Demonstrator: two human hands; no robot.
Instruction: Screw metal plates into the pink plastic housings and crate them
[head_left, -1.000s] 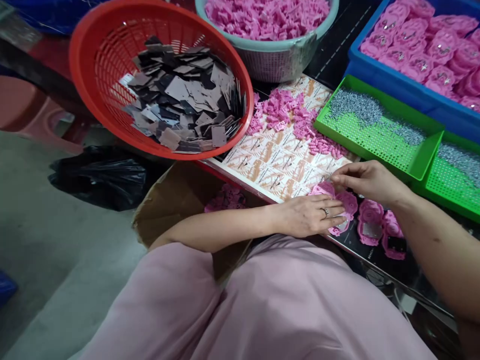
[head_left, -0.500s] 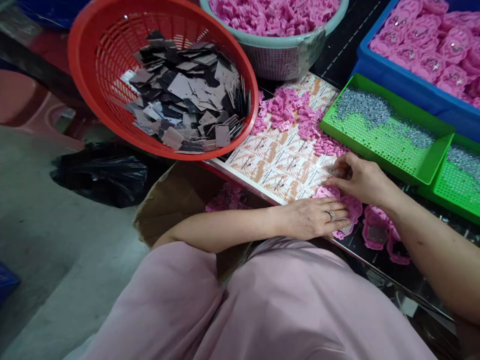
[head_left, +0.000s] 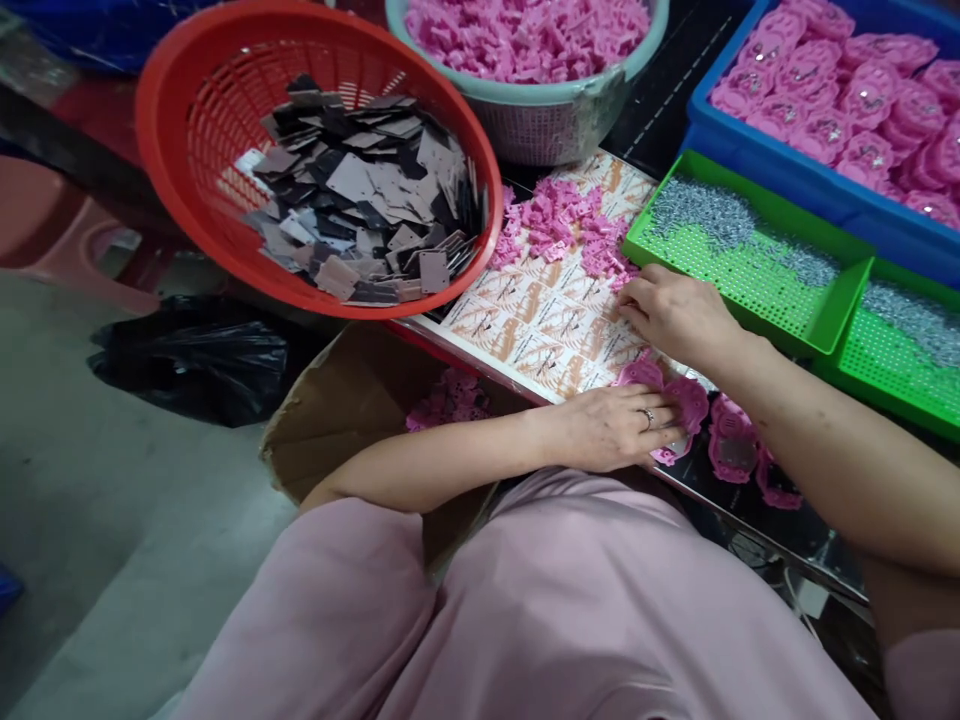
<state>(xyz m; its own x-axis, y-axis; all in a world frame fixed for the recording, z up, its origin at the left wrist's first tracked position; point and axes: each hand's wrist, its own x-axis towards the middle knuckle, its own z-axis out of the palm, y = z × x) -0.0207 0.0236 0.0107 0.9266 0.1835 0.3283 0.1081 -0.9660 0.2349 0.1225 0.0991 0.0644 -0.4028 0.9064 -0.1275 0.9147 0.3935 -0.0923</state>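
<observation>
My left hand (head_left: 611,428), with a ring on one finger, rests over a pink plastic shell (head_left: 686,402) at the table's near edge, its fingers around the part. My right hand (head_left: 671,315) is above the patterned sheet, fingertips bent down at the small pink parts (head_left: 559,220). Whatever those fingertips touch is too small to make out. More pink shells with grey plates (head_left: 733,445) lie to the right of my left hand, partly behind my right forearm.
A red basket (head_left: 491,240) of grey plates stands at left, a pale green basket (head_left: 525,95) of pink parts behind. Green trays (head_left: 787,315) of screws and a blue bin (head_left: 694,110) of pink shells are at right. An open carton (head_left: 315,410) sits below the table edge.
My right hand has moved away from the shells, up to the small pink parts. My left hand stays on the pink shell. The whole view has shifted slightly.
</observation>
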